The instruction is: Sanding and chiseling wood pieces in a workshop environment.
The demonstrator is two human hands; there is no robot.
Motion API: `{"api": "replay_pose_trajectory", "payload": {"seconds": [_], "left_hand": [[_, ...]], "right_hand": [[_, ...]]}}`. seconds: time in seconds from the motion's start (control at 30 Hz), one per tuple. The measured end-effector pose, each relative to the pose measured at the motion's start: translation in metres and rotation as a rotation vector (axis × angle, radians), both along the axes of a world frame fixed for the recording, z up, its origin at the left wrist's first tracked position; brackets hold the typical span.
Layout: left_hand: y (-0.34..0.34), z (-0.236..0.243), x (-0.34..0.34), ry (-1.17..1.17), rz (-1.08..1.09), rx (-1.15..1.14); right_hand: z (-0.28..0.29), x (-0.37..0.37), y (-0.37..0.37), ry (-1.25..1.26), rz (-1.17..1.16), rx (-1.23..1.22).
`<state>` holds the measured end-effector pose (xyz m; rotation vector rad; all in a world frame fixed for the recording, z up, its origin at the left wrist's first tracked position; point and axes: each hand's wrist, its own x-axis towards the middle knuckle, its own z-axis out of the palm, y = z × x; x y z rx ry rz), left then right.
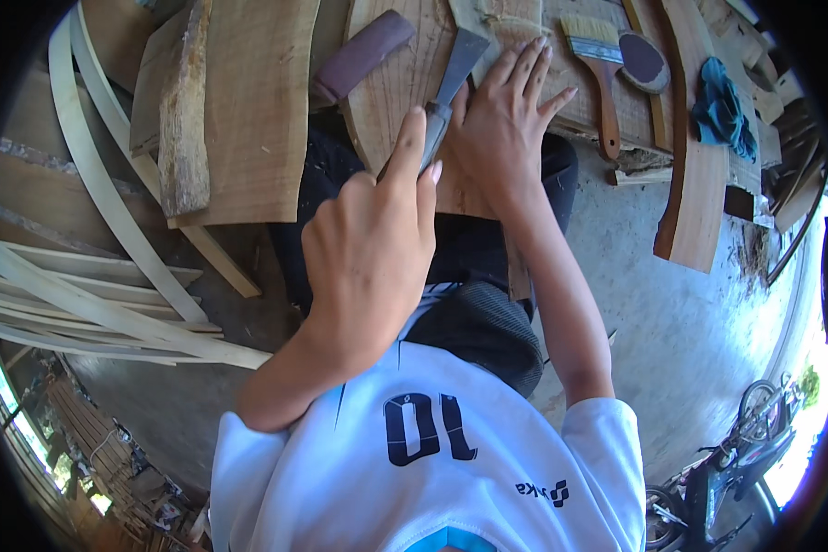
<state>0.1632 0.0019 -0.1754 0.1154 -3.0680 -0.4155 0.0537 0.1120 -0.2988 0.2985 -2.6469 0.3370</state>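
The left hand gripped a putty knife pointed forward, apparently for control.
The right hand lay open on the wooden board, seemingly to steady it.

Scraper: in left hand, left of right hand. Roll: beyond left hand. Brush: right of right hand, pad just right of it.

This is a wood workshop: left of the paintbrush are a scraper, sandpaper and long wood strips; a sanding pad touches its right.
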Motion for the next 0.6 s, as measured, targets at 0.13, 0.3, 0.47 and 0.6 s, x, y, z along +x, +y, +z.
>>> {"api": "replay_pose_trajectory", "payload": {"seconds": [0.13,0.3,0.47,0.6], "left_hand": [[0.005,0.004,-0.021,0.044,-0.007,-0.025],[0.002,0.002,-0.010,0.033,0.011,-0.015],[0.004,0.008,-0.002,-0.084,0.031,0.043],[0.007,0.001,-0.029,0.032,0.034,0.030]], "right_hand": [[-0.003,-0.006,0.000,0.045,0.014,-0.047],[-0.001,0.000,-0.001,-0.023,-0.005,-0.003],[0.001,0.003,0.001,-0.005,-0.019,0.040],[0.001,-0.014,0.000,0.040,-0.013,0.045]]}}
